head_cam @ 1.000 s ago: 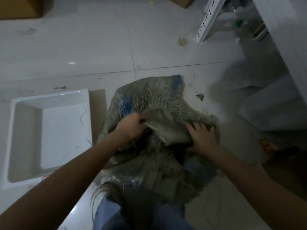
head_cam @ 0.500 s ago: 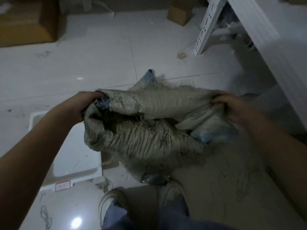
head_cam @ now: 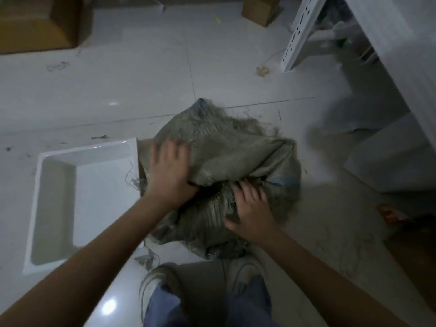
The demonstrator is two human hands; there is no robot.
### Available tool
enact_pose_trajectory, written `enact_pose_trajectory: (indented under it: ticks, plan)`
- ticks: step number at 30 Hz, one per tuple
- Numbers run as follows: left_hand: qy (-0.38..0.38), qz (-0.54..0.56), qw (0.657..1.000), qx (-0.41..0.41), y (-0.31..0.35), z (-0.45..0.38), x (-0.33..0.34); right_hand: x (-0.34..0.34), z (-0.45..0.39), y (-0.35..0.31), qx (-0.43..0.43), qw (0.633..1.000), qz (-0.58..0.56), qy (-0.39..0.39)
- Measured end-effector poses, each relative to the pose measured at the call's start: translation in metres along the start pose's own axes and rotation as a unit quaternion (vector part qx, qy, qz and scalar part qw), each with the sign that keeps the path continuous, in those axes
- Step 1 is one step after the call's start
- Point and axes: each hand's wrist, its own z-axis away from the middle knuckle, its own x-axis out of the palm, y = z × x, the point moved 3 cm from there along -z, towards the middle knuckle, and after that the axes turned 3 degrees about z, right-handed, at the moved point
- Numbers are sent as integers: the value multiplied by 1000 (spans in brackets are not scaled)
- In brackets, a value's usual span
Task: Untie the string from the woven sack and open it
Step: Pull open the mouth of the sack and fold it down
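A grey-green woven sack (head_cam: 231, 152) with frayed edges and faint blue print lies crumpled on the white tiled floor in front of my feet. My left hand (head_cam: 171, 171) presses flat on the sack's left side, fingers spread, its thumb tucked under a fold of fabric. My right hand (head_cam: 250, 206) rests lower right on the sack, fingers pushed into the dark opening under that fold. I see no tied string; loose fibres hang from the sack's edges.
A white rectangular tray (head_cam: 77, 199) lies on the floor, touching the sack's left side. Cardboard boxes (head_cam: 35, 22) stand at the far left and far centre. A white perforated rack post (head_cam: 299, 31) and a white table stand at the right. My shoes (head_cam: 155, 286) are just below the sack.
Half a second ago both hands held the sack stretched up in the air. Now the sack is down on the floor and both hands are on top of it.
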Motion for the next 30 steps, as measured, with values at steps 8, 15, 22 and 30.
enact_pose_trajectory:
  ticks: [8,15,22,30]
  plan:
    - [-64,-247,919,301,77,-30,63,16,-14,9,-4,998,43,-50]
    - [0,-227,969,99,-11,-63,18,32,25,47,-156,983,95,-1]
    - [52,-121,988,-74,-75,-37,-20,-16,45,97,-62,993,-98,1]
    - [87,-23,986,-143,-69,-15,-6,-52,-56,35,174,980,-77,-50]
